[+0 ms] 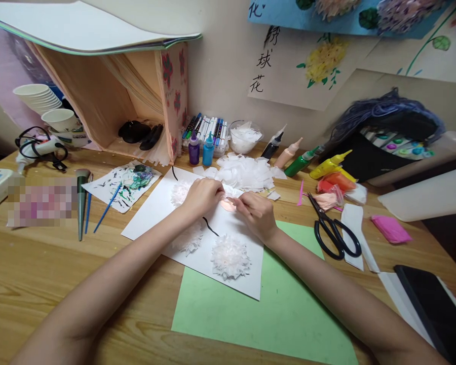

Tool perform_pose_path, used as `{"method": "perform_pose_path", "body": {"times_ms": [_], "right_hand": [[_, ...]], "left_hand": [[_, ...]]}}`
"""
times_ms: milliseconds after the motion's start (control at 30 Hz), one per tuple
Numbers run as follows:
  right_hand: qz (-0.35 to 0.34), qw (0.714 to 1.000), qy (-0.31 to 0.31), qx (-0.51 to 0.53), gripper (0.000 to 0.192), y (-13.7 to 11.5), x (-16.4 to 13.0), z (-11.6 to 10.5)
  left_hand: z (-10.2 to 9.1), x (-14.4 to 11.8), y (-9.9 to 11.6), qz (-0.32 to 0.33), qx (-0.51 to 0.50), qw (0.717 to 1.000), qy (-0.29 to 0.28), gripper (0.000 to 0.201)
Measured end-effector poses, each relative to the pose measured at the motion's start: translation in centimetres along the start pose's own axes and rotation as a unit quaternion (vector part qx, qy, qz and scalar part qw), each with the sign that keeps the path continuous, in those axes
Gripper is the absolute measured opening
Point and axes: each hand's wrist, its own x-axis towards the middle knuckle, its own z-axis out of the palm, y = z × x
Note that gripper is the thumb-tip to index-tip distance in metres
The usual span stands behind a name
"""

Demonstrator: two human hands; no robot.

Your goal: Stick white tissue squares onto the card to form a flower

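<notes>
Sticking paper petals (233, 192), apparently: your left hand (204, 196) and right hand (257, 215) meet at pink patch (228, 206), grips unclear; next needs light pressing.

White sheet (150, 218): black wavy lines (211, 226); white flowers (231, 257), pink-tinged, on it. Beneath the white sheet: pale green sheet (266, 319). Left of it: scrap paper (131, 182), blotched black, green and purple. Right of it: black-handled scissors (323, 215), bright pink packet (391, 229).
</notes>
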Motion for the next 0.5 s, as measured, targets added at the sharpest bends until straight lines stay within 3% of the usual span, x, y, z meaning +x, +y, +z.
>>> {"method": "perform_pose_path", "body": {"times_ms": [133,200,300,500], "right_hand": [[0.162,0.979,0.011,0.121,0.04,0.57,0.46,0.1],[0.189,0.969,0.016,0.161,0.039,0.79,0.4,0.1],[0.161,0.974,0.033,0.152,0.041,0.89,0.0,0.04],[0.042,0.996,0.047,0.063,0.047,0.65,-0.41,-0.12]], "left_hand": [[-0.2,0.05,0.02,-0.001,-0.009,1.0,-0.004,0.021],[-0.27,0.05,0.01,0.0,-0.018,1.0,-0.006,0.02],[-0.22,0.02,-0.05,-0.001,-0.027,1.0,-0.003,0.019],[0.09,-0.01,-0.16,-0.002,-0.027,1.0,0.007,0.019]]}}
